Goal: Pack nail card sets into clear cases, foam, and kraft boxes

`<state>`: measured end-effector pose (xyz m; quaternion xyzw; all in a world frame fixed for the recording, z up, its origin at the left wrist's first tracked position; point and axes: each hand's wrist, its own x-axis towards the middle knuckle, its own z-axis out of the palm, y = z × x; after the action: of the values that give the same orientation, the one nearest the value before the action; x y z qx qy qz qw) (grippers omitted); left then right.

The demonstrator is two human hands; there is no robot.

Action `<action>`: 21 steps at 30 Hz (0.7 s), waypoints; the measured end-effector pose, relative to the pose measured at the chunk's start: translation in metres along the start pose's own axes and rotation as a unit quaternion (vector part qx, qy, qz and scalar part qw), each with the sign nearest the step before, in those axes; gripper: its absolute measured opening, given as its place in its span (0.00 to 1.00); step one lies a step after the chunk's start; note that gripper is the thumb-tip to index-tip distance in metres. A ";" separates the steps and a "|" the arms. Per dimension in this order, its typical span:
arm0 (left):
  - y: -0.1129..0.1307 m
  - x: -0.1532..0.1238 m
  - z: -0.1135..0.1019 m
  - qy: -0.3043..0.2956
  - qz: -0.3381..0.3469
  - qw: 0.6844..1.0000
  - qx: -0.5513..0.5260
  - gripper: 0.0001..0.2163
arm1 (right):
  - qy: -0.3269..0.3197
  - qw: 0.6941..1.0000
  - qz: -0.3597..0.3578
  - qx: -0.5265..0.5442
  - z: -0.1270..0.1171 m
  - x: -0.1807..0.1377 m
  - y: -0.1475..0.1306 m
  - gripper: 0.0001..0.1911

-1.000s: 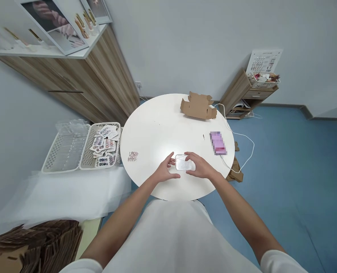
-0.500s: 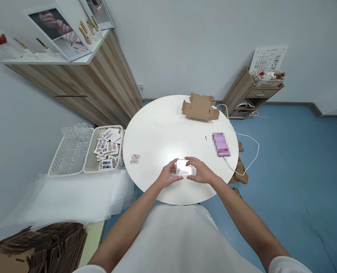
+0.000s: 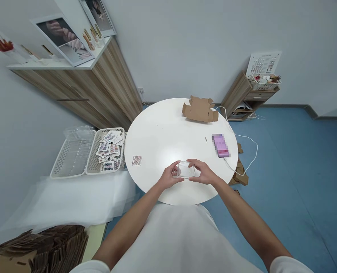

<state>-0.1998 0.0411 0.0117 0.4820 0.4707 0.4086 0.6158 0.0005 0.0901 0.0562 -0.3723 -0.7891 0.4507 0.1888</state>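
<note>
A small clear plastic box (image 3: 186,170) is held between both hands near the front of the round white table (image 3: 157,140). My left hand (image 3: 170,175) is closed on its left end, thumb along the near edge. On the right end, my right hand (image 3: 202,172) grips it with thumb and fingers. To the left on the table lies a card of press-on nails (image 3: 137,160). An unfolded brown cardboard box (image 3: 200,109) sits at the table's far side. Whether the clear box has anything inside, I cannot tell.
Left of the table stand a white basket of nail cards (image 3: 106,149) and another basket of clear plastic boxes (image 3: 73,155). White sheets (image 3: 94,197) lie below them. A blurred purple phone (image 3: 221,145) with a white cable (image 3: 249,138) rests at the right. Folded cardboard (image 3: 52,246) is stacked lower left.
Both hands still hold the clear box, which has tilted a little so its bright glare is gone. The whole view has shifted slightly.
</note>
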 end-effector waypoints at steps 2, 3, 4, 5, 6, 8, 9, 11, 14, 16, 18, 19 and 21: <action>0.001 -0.001 -0.001 -0.001 -0.008 1.000 -0.014 0.37 | -0.004 1.000 0.001 0.004 0.000 0.002 -0.002 0.22; 0.002 -0.001 -0.001 -0.002 -0.013 1.000 -0.024 0.38 | -0.004 1.000 0.003 0.007 0.000 0.003 -0.002 0.22; 0.003 -0.002 -0.001 -0.004 -0.016 0.999 -0.032 0.38 | -0.005 1.000 0.006 0.012 0.000 0.004 -0.003 0.22; 0.004 -0.003 -0.002 -0.006 -0.020 0.999 -0.039 0.38 | -0.007 1.000 0.011 0.018 0.000 0.005 -0.003 0.22; 0.004 -0.004 -0.003 -0.007 -0.023 0.999 -0.043 0.37 | -0.011 1.000 0.016 0.024 0.000 0.006 -0.004 0.22; 0.004 -0.007 -0.006 -0.002 -0.034 0.998 -0.051 0.35 | -0.017 0.999 0.020 0.030 0.000 0.006 -0.007 0.22; 0.003 -0.010 -0.007 0.005 -0.043 0.997 -0.056 0.34 | -0.021 0.999 0.021 0.033 0.000 0.006 -0.008 0.22; 0.000 -0.015 -0.010 0.021 -0.065 0.995 -0.070 0.33 | -0.031 0.998 0.026 0.049 -0.001 0.005 -0.012 0.22; -0.004 -0.023 -0.012 0.031 -0.093 0.991 -0.090 0.29 | -0.048 0.994 0.052 0.086 -0.002 0.006 -0.016 0.19; -0.004 -0.027 -0.011 0.030 -0.105 0.989 -0.100 0.26 | -0.044 0.988 0.089 0.119 -0.001 0.009 -0.016 0.16; -0.004 -0.030 -0.010 0.028 -0.110 0.988 -0.106 0.26 | -0.015 0.979 0.134 0.156 0.002 0.015 -0.012 0.17; -0.004 -0.032 -0.009 0.028 -0.110 0.988 -0.108 0.26 | 0.005 0.973 0.154 0.174 0.006 0.018 -0.010 0.19; -0.003 -0.035 -0.008 0.025 -0.108 0.988 -0.107 0.25 | 0.048 0.960 0.185 0.207 0.016 0.023 -0.005 0.22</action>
<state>-0.2154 0.0091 0.0145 0.3491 0.4887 0.4000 0.6923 -0.0266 0.0968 0.0518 -0.4859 -0.5859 0.6126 0.2129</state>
